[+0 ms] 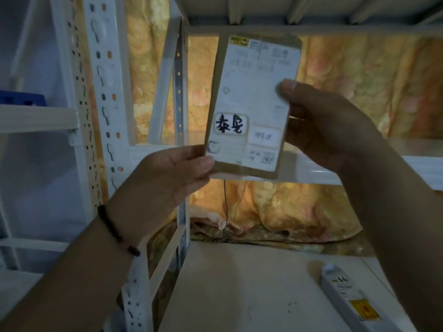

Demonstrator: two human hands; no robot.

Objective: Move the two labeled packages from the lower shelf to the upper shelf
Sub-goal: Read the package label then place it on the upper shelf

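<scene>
A flat brown cardboard package (251, 104) with a large white shipping label and black handwritten characters is held upright in the air, in front of the upper shelf (311, 168). My left hand (172, 173) pinches its lower left corner. My right hand (323, 123) grips its right edge, thumb on the label. A second package (347, 298), long, white and labeled with a yellow patch, lies on the lower shelf (239, 283) at the bottom right.
White perforated steel uprights (103, 92) stand at the left, with another rack's shelf (36, 118) and a blue object (21, 98) beyond. An orange patterned cloth (359, 87) hangs behind the shelves. A higher shelf's underside (311, 13) spans the top.
</scene>
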